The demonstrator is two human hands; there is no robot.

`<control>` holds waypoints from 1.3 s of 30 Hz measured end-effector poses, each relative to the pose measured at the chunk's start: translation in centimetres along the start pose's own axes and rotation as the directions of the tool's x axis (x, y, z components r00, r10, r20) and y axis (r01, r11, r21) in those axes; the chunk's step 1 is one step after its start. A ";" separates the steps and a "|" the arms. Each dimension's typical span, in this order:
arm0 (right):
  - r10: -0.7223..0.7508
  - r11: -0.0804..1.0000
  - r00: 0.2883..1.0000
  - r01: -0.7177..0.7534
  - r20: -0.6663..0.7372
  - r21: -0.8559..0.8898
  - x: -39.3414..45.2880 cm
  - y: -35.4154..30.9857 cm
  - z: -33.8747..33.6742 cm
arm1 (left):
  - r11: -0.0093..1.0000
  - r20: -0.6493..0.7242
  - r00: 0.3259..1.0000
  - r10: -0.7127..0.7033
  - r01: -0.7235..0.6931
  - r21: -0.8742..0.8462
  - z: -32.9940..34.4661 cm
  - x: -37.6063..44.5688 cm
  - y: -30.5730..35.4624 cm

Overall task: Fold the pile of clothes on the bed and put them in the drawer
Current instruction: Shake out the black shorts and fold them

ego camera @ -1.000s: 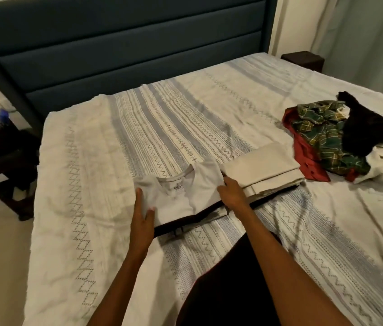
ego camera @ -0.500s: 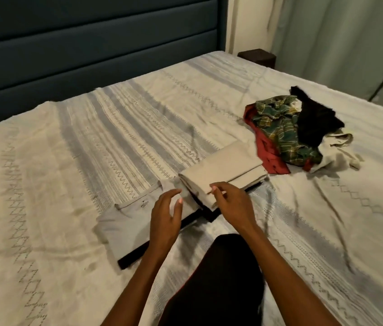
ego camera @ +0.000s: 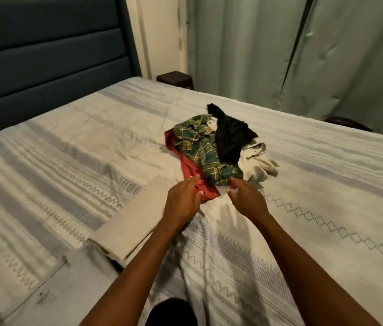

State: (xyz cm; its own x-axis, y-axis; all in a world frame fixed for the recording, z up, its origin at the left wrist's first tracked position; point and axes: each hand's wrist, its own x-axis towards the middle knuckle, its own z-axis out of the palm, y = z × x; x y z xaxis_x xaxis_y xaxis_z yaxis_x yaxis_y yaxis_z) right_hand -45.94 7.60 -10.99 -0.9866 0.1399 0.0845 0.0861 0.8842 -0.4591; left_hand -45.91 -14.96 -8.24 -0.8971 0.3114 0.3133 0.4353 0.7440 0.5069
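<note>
Pile: crumpled heap of red, green-plaid, black and white clothes (ego camera: 216,149), at 12 o'clock from both hands.
Nearer: left hand (ego camera: 183,201), fingers at the red hem.
Hands: left and right hand (ego camera: 247,198) spread, empty.

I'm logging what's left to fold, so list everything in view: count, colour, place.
Bed cover: one, cream with grey stripes and zigzags, across the bed.
Plaid shirt: one, green and yellow, in the unfolded pile.
Red garment: one, under the plaid shirt.
Black garment: one, on top of the pile.
Off-white garment: one, right side of the pile.
Folded beige cloth: one, left of the hands.
Folded white shirt: one, lower left.
Headboard: one, dark blue, upper left.
Curtains: pale green, behind the bed.
Left hand: open, reaching to the pile.
Right hand: open, reaching to the pile.
</note>
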 end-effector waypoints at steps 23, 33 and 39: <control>-0.244 0.969 0.969 0.245 0.033 -0.035 3.9 -2.6 4.4 | 0.984 0.006 0.990 -0.144 0.144 -0.108 3.8 4.0 1.2; 0.120 0.978 0.958 -0.069 0.262 -0.195 13.3 0.0 0.9 | 0.973 0.014 0.981 -0.195 0.195 -0.127 3.5 6.6 0.9; 0.015 0.995 0.982 -0.033 -0.187 -0.097 12.8 0.7 1.1 | 0.940 0.049 0.968 -0.248 0.252 -0.230 3.8 6.1 0.5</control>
State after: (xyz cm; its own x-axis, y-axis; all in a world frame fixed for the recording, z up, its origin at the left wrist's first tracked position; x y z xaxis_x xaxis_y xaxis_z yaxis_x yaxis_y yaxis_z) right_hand -58.64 9.57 -11.21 -0.9419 0.2337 0.2412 0.1320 0.9180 -0.3738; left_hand -51.47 -10.38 -9.10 -0.9796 0.1460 0.1382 0.2001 0.6421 0.7401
